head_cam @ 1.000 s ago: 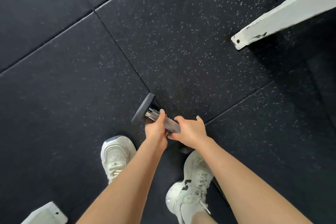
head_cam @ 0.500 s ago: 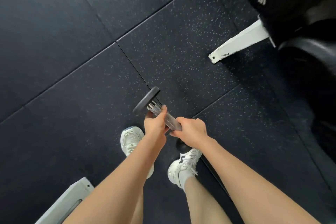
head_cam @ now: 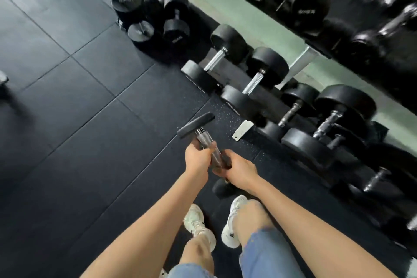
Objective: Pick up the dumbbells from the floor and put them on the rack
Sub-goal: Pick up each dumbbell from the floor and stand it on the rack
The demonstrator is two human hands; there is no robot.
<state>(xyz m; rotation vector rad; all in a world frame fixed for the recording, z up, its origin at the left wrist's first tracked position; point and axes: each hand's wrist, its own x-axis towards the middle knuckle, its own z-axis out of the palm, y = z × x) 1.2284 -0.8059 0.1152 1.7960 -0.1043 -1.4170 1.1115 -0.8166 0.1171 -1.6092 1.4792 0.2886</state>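
Both hands clamp one dumbbell's handle, centre of frame, held off the floor.

The left hand and right hand each wrap a closed grip round the ridged chrome bar, arms stretched forward and down. A flat black disc caps its far end. Beneath lies speckled rubber floor tiling; the rack of round black dumbbells fills the right side and upper right.

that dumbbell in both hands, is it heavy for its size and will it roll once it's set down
Probably heavy: both the left hand and the right hand grip the dumbbell by its metal handle. Its ends look round, so it may roll on a flat surface. It looks rigid, unlikely to flex.
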